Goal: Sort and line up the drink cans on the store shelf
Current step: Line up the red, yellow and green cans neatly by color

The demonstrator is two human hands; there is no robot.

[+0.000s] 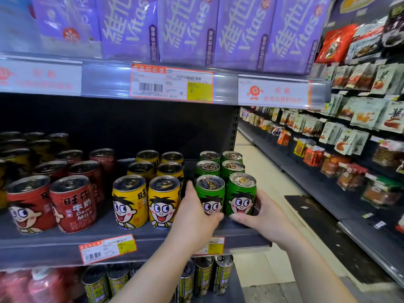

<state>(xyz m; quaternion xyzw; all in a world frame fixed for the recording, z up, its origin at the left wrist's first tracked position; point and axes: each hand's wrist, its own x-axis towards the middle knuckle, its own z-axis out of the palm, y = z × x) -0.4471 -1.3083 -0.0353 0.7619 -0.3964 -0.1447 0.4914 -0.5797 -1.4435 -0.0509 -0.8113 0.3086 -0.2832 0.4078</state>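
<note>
Both hands are on the front pair of green cans at the shelf's right end. The left hand [194, 212] is cupped around the left green can [210, 194], fingers reaching up its left side and thumb across the lower front. The right hand [260, 215] wraps the right green can [241, 193] from its right side, thumb lying under the front base; fingers behind the can are hidden. Both cans stand upright on the shelf [65, 241], touching or nearly so, faces forward.

Progress looks far along. Behind the hands, the remaining green cans [220, 164] sit two wide and run back in tidy rows. Just left of the left hand the yellow cans [148, 193] form their own two-wide block, front pair facing out. Further left the red cans [52, 202] are grouped by colour too, but the front two look slightly turned and less even. At the far left, dark cans sit in shadow; can't tell their order.

What's left, as I judge it: squaring the green front pair to the shelf edge, maybe straightening the red front pair.

Shelf above the hands holds purple drink cartons [185, 29]; the shelf below the wrists holds taller cans [203, 276]. Neither is being touched.
</note>
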